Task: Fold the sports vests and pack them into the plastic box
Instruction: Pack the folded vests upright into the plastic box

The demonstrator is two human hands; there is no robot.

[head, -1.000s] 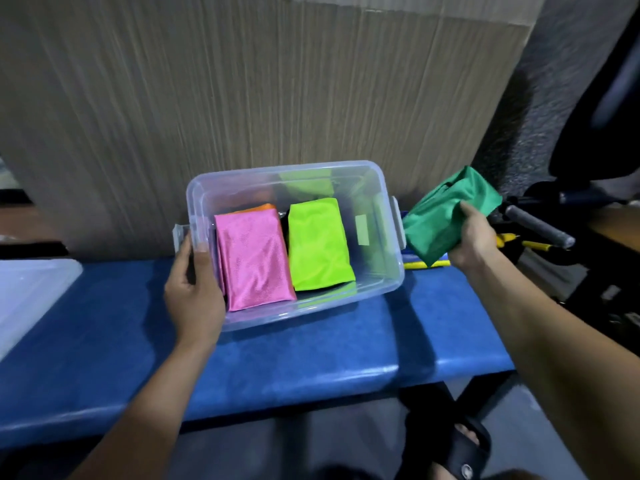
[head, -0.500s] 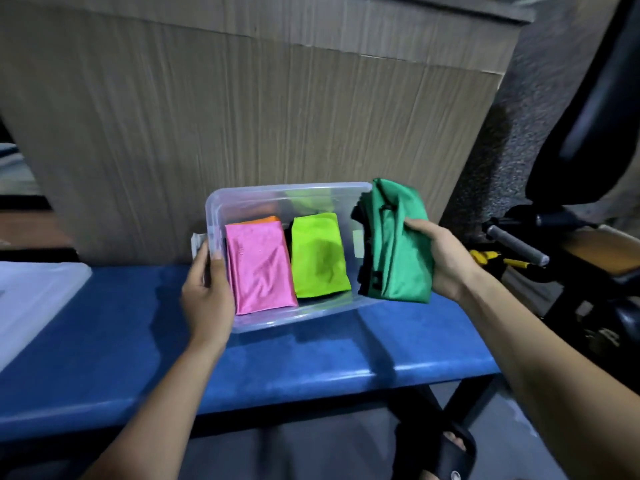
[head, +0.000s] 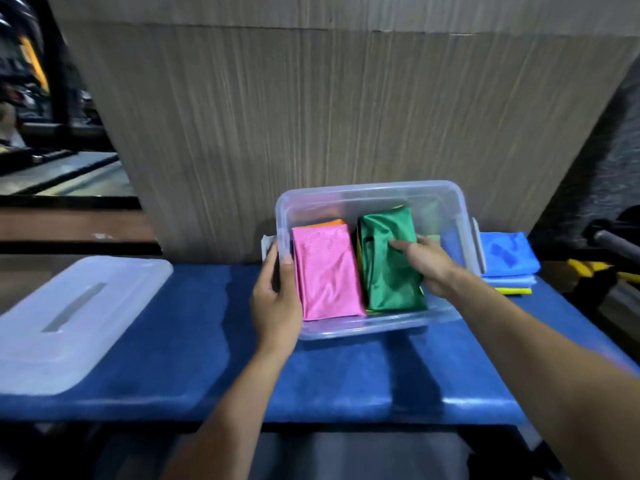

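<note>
A clear plastic box [head: 374, 194] stands on the blue bench. Inside it, a folded pink vest [head: 327, 271] lies on the left over an orange one [head: 329, 222]. A folded green vest [head: 384, 265] lies on the right, covering a lime vest whose edge [head: 422, 291] just shows. My right hand [head: 424, 263] is inside the box, its fingers on the green vest's right side. My left hand [head: 275, 301] grips the box's left wall, thumb over the rim.
The box's lid [head: 74, 320] lies on the bench [head: 346, 375] at the left. A stack of folded blue, white and yellow vests [head: 509, 259] sits right of the box. A wood-grain panel [head: 329, 116] rises behind. Dark equipment [head: 609, 244] stands at far right.
My right hand has brought the green vest from the right of the box into it, laying it over the lime vest. My left hand has stayed on the box's left wall.
</note>
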